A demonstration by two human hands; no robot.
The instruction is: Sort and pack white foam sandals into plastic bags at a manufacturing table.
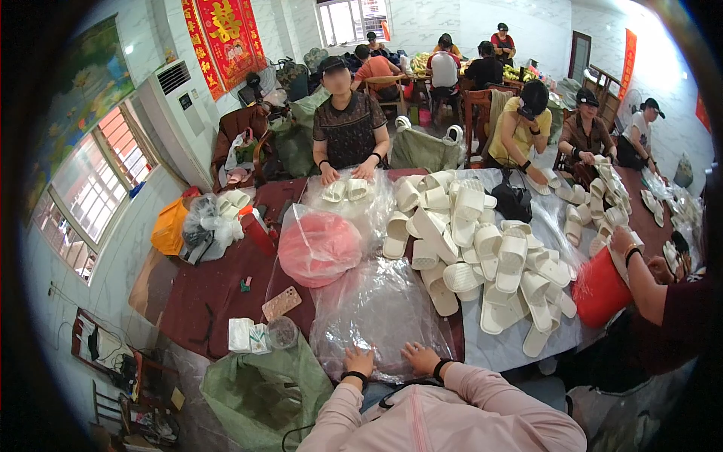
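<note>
Both of my hands rest at the near edge of a clear plastic sheet (376, 301) spread on the table. My left hand (359, 361) lies on it with the fingers stretched forward, holding nothing. My right hand (420, 358) sits a little to the right, also flat with its fingers apart. Beyond the sheet stands a round pink plastic bag (319, 248); what is inside cannot be made out. To the right, cream slippers (509, 260) lie in a loose heap. Opposite me, a person has both hands by a pair of cream slippers (346, 190).
A phone (282, 303), a clear round tub (282, 332) and white packets (241, 334) lie left of the sheet. An open green sack (248, 392) hangs by my left arm. A red bag (601, 288) and another person's arm are at right. Several people work farther back.
</note>
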